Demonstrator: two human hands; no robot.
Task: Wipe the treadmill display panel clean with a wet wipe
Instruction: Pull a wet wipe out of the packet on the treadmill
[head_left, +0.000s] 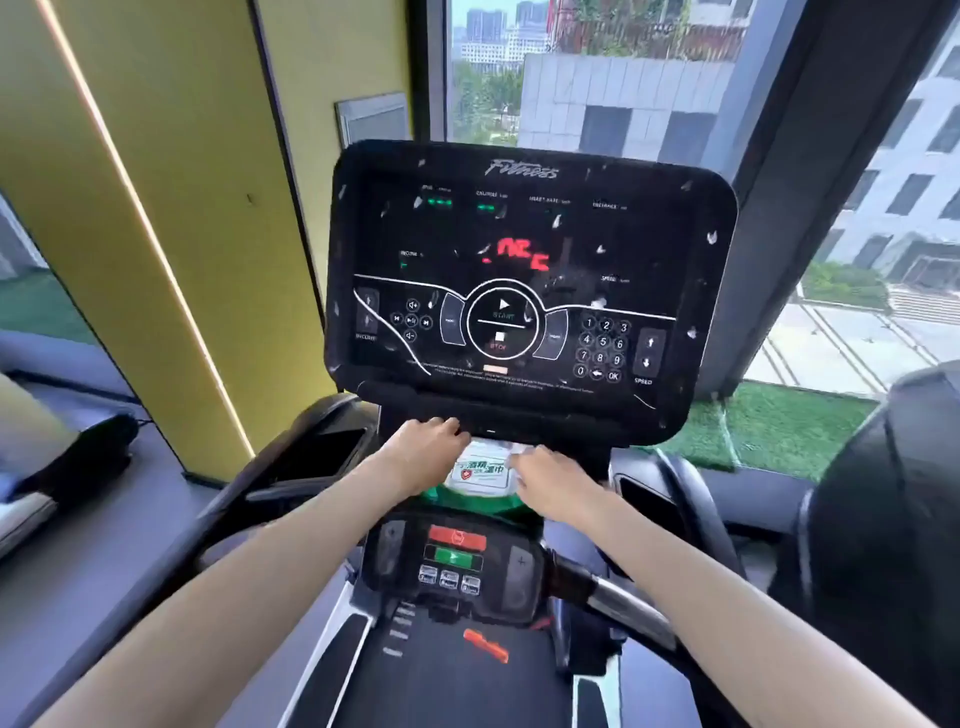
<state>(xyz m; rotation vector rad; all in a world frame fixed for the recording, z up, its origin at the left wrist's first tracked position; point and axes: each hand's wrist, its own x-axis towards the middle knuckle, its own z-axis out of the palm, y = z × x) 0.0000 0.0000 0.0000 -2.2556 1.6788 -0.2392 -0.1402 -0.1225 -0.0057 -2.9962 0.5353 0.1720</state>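
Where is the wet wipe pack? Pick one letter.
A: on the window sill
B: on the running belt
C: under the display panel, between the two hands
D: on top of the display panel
C: the wet wipe pack sits just below the display panel, with the left hand and right hand on either side of it.

— Left side?
— Yellow wall panels, split by a slanting lit strip; small grey plate set into the farther panel.
— Ahead and to the right?
— Tall windows in dark frames, full of daylight. Beyond the glass, pale tiled buildings, green trees, distant towers, a paved court far below.
— Down low?
— Grey-blue floor on the left; green artificial turf along the foot of the glass on the right.
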